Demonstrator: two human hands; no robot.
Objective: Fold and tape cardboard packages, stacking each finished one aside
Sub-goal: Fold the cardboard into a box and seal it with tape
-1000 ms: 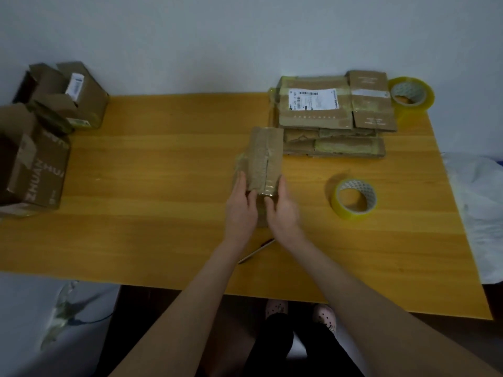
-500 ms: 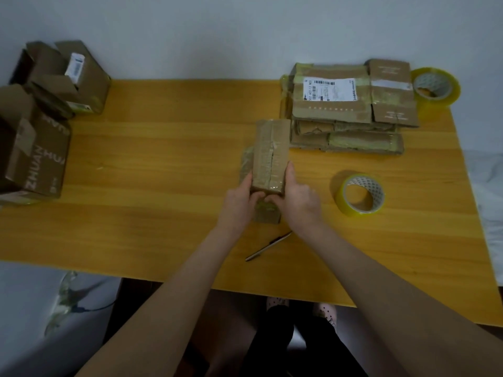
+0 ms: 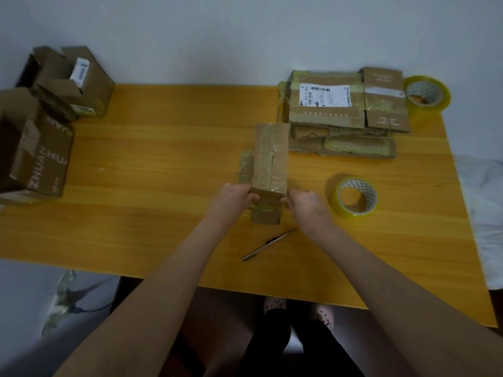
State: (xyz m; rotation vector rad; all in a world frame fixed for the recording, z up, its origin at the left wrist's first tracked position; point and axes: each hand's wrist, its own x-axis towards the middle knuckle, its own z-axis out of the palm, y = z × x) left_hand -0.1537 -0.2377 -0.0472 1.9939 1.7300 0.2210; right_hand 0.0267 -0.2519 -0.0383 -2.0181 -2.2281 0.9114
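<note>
A narrow taped cardboard package [image 3: 270,161] stands on its edge in the middle of the wooden table [image 3: 163,164]. My left hand [image 3: 232,201] grips its near left side with curled fingers. My right hand [image 3: 306,206] grips its near right side. A stack of finished flat packages [image 3: 340,115], one with a white label on top, lies at the back right. A roll of yellow tape [image 3: 355,197] sits just right of my right hand. A second tape roll [image 3: 426,95] stands at the back right corner.
A silver pen [image 3: 268,244] lies on the table near the front edge, below my hands. Two opened cardboard boxes [image 3: 68,83] [image 3: 32,148] sit at the left end. White cloth [image 3: 481,213] lies beyond the right table edge. My feet show under the table.
My hands have slid from the package's near end out to its two sides. The package now stands raised on its edge, and the pen below my hands has come into view.
</note>
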